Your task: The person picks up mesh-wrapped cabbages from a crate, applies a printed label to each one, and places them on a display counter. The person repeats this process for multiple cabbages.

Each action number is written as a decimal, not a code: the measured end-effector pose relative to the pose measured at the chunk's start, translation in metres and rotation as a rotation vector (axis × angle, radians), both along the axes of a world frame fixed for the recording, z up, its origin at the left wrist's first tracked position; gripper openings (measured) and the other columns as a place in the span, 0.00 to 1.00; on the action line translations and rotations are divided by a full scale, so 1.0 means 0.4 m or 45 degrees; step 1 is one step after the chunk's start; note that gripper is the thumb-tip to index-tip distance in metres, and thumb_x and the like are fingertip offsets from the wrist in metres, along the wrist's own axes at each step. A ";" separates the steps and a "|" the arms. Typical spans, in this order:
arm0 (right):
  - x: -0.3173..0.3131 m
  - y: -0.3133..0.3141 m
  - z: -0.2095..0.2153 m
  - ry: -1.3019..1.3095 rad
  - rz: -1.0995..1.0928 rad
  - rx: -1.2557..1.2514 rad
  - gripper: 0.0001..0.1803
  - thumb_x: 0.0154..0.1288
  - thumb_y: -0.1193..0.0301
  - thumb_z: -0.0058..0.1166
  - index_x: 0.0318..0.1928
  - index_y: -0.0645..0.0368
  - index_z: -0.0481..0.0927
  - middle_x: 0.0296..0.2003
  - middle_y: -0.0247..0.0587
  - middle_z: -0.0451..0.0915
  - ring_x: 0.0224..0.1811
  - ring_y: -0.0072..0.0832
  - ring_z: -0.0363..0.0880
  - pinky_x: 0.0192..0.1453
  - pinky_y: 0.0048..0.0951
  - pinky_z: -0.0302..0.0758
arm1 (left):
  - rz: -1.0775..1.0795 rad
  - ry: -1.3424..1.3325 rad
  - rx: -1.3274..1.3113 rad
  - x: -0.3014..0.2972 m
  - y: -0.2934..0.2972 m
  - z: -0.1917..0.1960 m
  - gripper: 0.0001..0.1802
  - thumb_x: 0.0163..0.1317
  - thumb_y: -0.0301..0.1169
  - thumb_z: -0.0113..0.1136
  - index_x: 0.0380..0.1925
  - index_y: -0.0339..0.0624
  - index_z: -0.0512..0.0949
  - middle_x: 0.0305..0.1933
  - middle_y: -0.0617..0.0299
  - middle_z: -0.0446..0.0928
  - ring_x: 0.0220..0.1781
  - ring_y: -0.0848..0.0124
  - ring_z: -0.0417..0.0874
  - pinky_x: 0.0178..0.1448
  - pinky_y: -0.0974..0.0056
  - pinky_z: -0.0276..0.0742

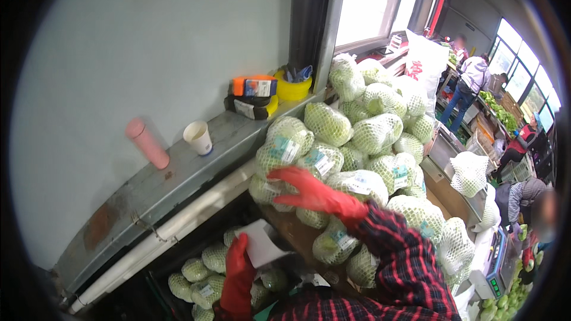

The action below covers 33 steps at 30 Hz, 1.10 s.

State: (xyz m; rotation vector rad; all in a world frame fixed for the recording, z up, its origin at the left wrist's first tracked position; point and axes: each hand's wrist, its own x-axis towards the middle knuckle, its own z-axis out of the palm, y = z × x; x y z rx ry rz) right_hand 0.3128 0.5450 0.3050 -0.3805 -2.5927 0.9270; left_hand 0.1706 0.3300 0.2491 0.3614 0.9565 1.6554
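Note:
My left hand [237,273], in a red rubber glove, is closed on a white sheet [264,244] that looks like paper. It is held above the lower stack of netted cabbages. My right hand [315,193], also red-gloved, reaches left across the big heap with its fingers stretched out and nothing visibly held. Just under its fingertips lies a netted cabbage [263,189], partly hidden by the glove. Pale green cabbages in white foam nets make up the heap, and several carry labels, like the labelled cabbage [284,147] just above that hand.
On the grey ledge [229,134] stand a pink bottle [147,142], a paper cup [198,138] and yellow tape rolls [292,86]. A white pipe [178,223] runs below it. More netted cabbages [205,290] lie lower left. A scale [496,267] and other people are at right.

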 end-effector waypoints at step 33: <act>0.332 0.108 0.074 0.217 -0.567 -0.208 0.10 0.53 0.83 0.51 0.35 0.58 0.78 0.32 0.36 0.78 0.36 0.23 0.77 0.41 0.25 0.73 | 0.164 -0.148 -0.026 -0.074 0.124 -0.217 0.17 0.60 0.28 0.56 0.48 0.34 0.71 0.45 0.57 0.74 0.48 0.65 0.77 0.51 0.58 0.74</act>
